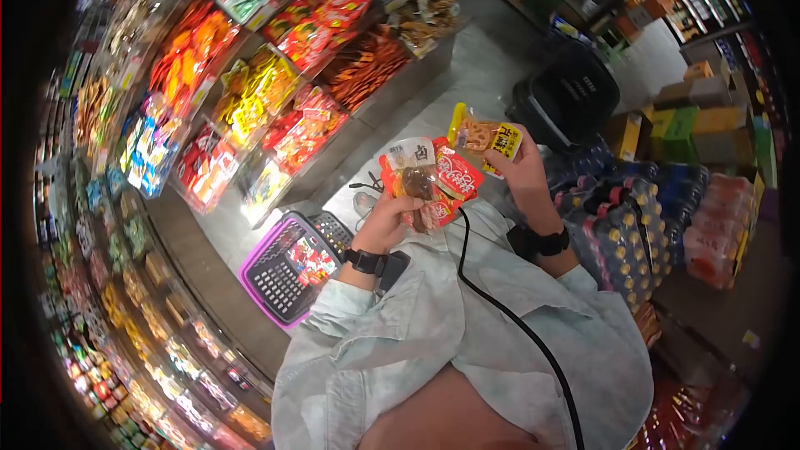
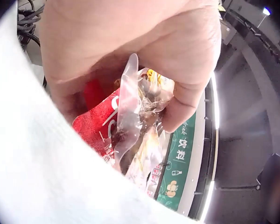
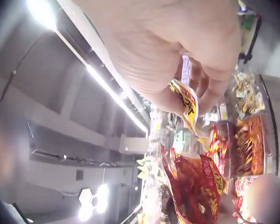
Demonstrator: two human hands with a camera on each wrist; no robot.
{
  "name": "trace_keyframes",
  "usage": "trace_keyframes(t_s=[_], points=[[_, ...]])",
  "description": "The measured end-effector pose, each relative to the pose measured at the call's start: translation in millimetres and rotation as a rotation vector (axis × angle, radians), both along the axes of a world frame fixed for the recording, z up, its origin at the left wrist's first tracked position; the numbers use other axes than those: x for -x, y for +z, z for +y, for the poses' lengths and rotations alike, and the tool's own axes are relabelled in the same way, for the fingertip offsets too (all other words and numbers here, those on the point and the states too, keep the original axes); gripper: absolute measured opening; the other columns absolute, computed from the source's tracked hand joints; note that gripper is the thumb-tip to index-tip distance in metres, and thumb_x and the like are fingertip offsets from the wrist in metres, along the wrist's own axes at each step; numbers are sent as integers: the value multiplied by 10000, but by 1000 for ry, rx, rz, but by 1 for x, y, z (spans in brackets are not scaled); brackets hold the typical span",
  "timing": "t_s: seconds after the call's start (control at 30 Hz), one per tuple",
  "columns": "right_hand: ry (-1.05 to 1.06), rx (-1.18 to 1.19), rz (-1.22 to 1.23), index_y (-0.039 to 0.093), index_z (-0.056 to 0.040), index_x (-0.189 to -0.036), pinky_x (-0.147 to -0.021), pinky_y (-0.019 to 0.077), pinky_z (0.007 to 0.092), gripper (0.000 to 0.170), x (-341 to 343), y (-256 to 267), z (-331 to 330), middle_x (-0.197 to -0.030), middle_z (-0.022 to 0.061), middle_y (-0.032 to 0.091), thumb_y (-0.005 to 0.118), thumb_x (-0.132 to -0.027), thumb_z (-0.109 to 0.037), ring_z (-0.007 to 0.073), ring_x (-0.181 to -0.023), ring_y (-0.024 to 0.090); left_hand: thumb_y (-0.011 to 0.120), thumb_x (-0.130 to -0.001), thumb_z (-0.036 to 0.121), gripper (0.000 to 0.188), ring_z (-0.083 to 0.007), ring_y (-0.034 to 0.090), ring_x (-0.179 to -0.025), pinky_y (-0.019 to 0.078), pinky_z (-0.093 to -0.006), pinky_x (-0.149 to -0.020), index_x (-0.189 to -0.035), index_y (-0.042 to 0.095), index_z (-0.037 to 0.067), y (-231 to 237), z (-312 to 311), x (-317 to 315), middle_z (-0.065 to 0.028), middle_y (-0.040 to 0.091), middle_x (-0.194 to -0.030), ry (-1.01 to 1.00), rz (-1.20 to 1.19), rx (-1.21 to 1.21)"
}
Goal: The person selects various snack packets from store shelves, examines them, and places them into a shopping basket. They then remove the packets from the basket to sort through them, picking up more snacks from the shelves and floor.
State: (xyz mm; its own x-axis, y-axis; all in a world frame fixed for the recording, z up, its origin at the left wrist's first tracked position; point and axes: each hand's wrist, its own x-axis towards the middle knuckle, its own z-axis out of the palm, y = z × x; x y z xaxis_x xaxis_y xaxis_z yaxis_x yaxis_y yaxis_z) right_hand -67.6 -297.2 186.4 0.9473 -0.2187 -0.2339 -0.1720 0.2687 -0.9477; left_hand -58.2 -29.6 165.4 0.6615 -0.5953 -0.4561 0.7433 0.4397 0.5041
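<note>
In the head view my left hand (image 1: 388, 222) grips red snack packets (image 1: 457, 173) fanned out in front of the chest, one with a white top and a clear window over dark food. The left wrist view shows the thumb and fingers of that hand (image 2: 130, 32) pinching the crinkled clear edge of a packet (image 2: 129, 121). My right hand (image 1: 527, 173) pinches a yellow snack packet (image 1: 485, 135) by its printed end, just right of the red ones. Its fingertips and the folded yellow packet (image 3: 186, 100) also appear in the right wrist view, above a red packet (image 3: 196, 182).
Bins of bagged snacks (image 1: 275, 100) line the left side. A purple-rimmed black basket (image 1: 275, 283) with red packets inside stands on the floor, lower left. Shrink-wrapped bottles (image 1: 617, 225), cartons (image 1: 700, 129) and a black bin (image 1: 567, 96) are to the right. A black cable (image 1: 517, 317) crosses the shirt.
</note>
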Motion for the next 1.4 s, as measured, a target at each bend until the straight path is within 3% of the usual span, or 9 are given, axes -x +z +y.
trace_keyframes(t_s=[0.23,0.37,0.5,0.6,0.8,0.97,1.07,1.23,1.4], points=[[-195,38,266,594,5,-1259,-843,533,267,372,41,-13,-48,-1138,75,683,697,-901,6,131,-1007,659,640,-876,-1,377,-167,674,-1005,549,-316,-870,-1250,604,-25,-21,-36,-45,-84,687,-1158,-362,-48,-54],[-118,210,87,621,28,-1255,-918,526,272,359,39,-24,-39,-1160,102,688,617,-905,110,153,-1055,663,623,-867,16,379,-184,708,-880,586,-322,-816,-1241,614,-37,12,-48,-51,-93,724,-1017,-218,-88,-36],[50,259,-35,682,22,-1155,-1019,483,337,347,6,-38,-23,-1176,98,698,593,-851,164,221,-1163,634,598,-890,-18,400,-187,712,-969,584,-314,-847,-1289,583,-28,11,-22,-51,-125,703,-1156,-84,-108,131],[255,799,-340,748,-39,-1045,-1067,435,402,321,-39,-12,9,-1153,79,707,639,-787,117,291,-1223,596,595,-881,-26,421,-212,725,-952,606,-341,-817,-1301,576,-20,1,20,-39,-137,699,-1179,102,24,155],[479,881,-543,804,-158,-923,-1091,395,443,235,-111,17,133,-1135,35,701,730,-738,-34,353,-1278,516,606,-791,-2,662,-266,602,-1244,479,-419,-1076,-1439,466,-1,-37,168,-7,-132,620,-1334,511,-44,237],[650,764,-600,797,-185,-876,-1115,371,440,147,-131,23,267,-1507,153,493,774,-777,-79,355,-1378,421,574,-767,24,691,-249,626,-1207,496,-405,-1054,-1446,450,-8,-43,268,3,-128,629,-1304,542,-9,170],[849,740,-572,791,-179,-865,-1134,354,427,134,-139,16,321,-1497,150,508,769,-784,-74,351,-1378,424,575,-776,51,611,-240,653,-1151,515,-389,-1024,-1383,522,6,-50,303,4,-111,655,-1254,539,-41,235],[1086,553,-294,622,-52,-1265,-1050,463,380,409,-153,7,353,-1461,188,524,661,-862,7,336,-1311,553,585,-801,50,566,-212,643,-1158,507,-360,-1000,-1364,549,13,-30,328,-26,-80,669,-1241,582,-42,120],[1127,390,-41,603,-36,-1312,-1006,497,339,406,-183,-2,343,-1380,126,566,645,-909,-7,222,-1236,595,599,-830,41,495,-180,635,-1123,498,-345,-971,-1324,576,20,-22,327,-69,-53,664,-1229,540,14,-52]])
